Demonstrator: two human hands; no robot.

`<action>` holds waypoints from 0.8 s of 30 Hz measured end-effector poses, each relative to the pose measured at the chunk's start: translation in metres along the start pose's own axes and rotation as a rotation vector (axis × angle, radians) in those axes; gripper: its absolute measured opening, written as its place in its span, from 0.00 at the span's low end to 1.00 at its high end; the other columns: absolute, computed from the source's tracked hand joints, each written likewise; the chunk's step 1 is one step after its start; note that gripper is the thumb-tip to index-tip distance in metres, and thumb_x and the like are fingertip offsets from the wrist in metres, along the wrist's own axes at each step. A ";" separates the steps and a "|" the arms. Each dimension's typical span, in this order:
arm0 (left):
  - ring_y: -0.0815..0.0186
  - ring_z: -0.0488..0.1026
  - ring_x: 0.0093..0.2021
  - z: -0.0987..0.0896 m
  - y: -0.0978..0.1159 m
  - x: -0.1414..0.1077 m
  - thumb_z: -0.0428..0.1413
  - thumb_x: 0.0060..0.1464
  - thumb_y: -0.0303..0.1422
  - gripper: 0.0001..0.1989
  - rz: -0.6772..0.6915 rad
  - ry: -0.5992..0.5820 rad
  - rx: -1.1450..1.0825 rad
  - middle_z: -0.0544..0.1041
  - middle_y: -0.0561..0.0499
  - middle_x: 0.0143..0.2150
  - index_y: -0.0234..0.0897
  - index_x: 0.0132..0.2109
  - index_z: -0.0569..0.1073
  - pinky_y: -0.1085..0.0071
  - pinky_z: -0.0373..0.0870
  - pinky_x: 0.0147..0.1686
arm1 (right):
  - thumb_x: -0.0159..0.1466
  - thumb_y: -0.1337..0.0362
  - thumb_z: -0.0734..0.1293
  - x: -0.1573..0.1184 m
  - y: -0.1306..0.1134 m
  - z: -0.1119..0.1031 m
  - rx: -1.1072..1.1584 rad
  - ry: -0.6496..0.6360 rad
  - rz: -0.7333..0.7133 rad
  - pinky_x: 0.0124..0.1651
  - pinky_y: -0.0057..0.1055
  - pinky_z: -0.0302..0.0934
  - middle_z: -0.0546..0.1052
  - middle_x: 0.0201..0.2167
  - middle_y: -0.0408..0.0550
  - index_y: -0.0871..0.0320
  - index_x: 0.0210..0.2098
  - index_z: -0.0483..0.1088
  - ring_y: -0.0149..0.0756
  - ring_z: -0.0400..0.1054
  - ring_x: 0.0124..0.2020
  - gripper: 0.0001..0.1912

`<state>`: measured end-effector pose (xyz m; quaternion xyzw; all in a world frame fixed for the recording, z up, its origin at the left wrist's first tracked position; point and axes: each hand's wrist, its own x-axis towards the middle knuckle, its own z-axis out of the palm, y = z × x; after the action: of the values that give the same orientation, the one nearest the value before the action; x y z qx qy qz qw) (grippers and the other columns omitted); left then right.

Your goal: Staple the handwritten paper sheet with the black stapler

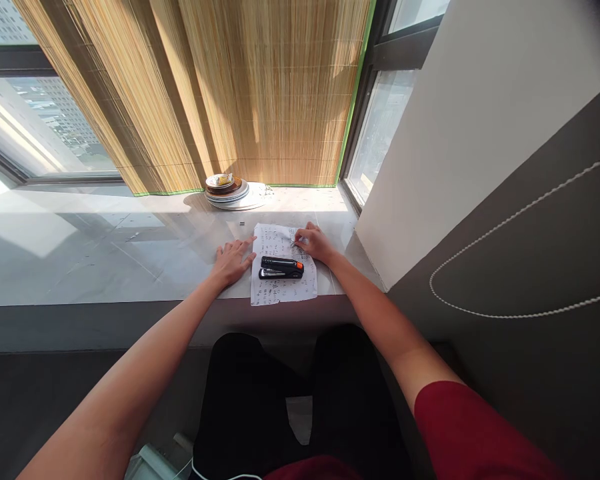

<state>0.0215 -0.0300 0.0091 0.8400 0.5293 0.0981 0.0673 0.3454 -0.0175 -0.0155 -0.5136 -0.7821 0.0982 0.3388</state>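
Note:
A sheet of paper (285, 291) covered in handwriting lies on the window ledge, its near end reaching the ledge's front edge. Across its middle rests a black stapler (282, 268) with an orange patch at its right end. My left hand (232, 262) lies flat with spread fingers, thumb and fingertip at the paper's left edge. Over the paper's upper right, my right hand (314, 242) is closed in a pinch. Something small and dark shows at its fingertips, too tiny to name. A small grey piece (242, 223) sits on the ledge beyond my left hand.
Stacked plates (235, 200) stand at the back of the ledge (105, 260), under a hanging bamboo blind (280, 93). A white wall (445, 133) rises close on the right. A beaded cord (510, 316) loops beside it. My legs are below the ledge's front edge.

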 end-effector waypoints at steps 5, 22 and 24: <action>0.43 0.62 0.67 0.000 0.000 0.000 0.40 0.71 0.51 0.31 -0.005 0.000 -0.004 0.71 0.43 0.65 0.54 0.76 0.58 0.40 0.53 0.67 | 0.63 0.69 0.72 0.000 -0.002 -0.002 0.004 -0.006 -0.004 0.55 0.41 0.63 0.71 0.38 0.48 0.54 0.37 0.76 0.44 0.68 0.44 0.04; 0.43 0.62 0.68 0.000 -0.001 0.001 0.40 0.71 0.52 0.32 -0.006 -0.006 -0.010 0.70 0.44 0.67 0.55 0.77 0.54 0.40 0.50 0.68 | 0.64 0.70 0.70 -0.001 -0.005 -0.003 -0.024 -0.023 0.000 0.51 0.40 0.62 0.69 0.39 0.49 0.54 0.36 0.74 0.43 0.66 0.42 0.04; 0.43 0.62 0.68 0.000 -0.001 0.001 0.40 0.71 0.52 0.32 -0.006 -0.005 -0.009 0.70 0.44 0.67 0.55 0.77 0.54 0.40 0.51 0.68 | 0.64 0.70 0.70 -0.001 -0.005 -0.003 -0.018 -0.025 -0.006 0.51 0.39 0.63 0.68 0.38 0.48 0.54 0.36 0.73 0.44 0.66 0.43 0.04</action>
<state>0.0214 -0.0287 0.0092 0.8383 0.5314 0.0979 0.0728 0.3436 -0.0209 -0.0113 -0.5133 -0.7887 0.0964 0.3245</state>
